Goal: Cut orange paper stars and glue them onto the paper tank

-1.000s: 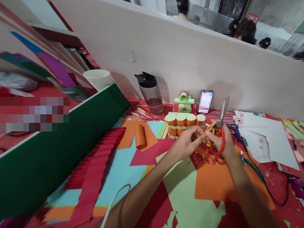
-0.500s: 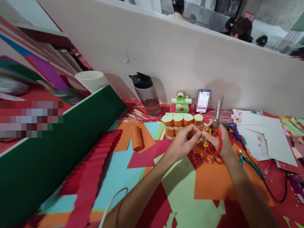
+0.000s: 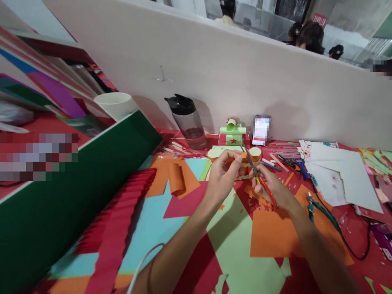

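My left hand [image 3: 223, 175] is closed in a pinch, with a small orange piece of paper [image 3: 244, 155] at its fingertips. My right hand [image 3: 272, 183] grips scissors [image 3: 252, 166] with red and yellow handles; their blades point up and left, close to the orange piece. Behind both hands stands a cluster of orange paper tubes with light green tops [image 3: 255, 152], partly hidden by my fingers. Small red stars [image 3: 266, 207] and orange scraps lie below my right hand, on and beside an orange sheet [image 3: 275, 234]. A light green sheet [image 3: 234, 241] lies under my forearms.
A green paper model [image 3: 233, 130] with a red star, a phone [image 3: 261, 130] and a water bottle [image 3: 190, 126] stand along the white partition. Pliers [image 3: 321, 210], a glue gun [image 3: 302, 168] and white sheets [image 3: 358, 179] lie right. A green board [image 3: 85, 179] and pleated red paper [image 3: 122, 208] are left.
The scissors have swung from pointing upward to pointing up and left, their blades now near my left fingertips. My left hand has shifted left and slightly up.
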The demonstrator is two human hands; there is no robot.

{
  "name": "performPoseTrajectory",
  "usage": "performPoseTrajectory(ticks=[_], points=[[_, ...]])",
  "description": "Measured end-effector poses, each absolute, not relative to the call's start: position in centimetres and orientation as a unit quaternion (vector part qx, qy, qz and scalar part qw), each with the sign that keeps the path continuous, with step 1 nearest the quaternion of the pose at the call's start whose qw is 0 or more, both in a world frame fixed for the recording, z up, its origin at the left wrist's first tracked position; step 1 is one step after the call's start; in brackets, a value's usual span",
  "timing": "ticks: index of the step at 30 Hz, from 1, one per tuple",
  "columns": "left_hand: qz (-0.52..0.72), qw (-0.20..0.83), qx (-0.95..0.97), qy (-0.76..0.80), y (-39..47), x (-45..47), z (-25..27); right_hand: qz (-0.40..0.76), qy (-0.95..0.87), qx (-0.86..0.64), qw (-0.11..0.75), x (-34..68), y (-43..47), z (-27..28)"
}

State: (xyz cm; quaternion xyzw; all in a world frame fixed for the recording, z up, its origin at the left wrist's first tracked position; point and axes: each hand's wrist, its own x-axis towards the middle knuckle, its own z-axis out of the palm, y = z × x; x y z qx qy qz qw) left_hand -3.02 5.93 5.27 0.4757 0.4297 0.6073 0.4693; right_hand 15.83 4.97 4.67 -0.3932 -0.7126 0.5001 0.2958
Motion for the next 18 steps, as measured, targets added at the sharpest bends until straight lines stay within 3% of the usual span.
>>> performPoseTrajectory(ticks=[18], points=[[0.617, 0.492, 0.431, 0.437, 5.77, -2.93, 5.39, 0.522, -0.704, -0.383, 0.291, 15.41, 4.59, 3.84]])
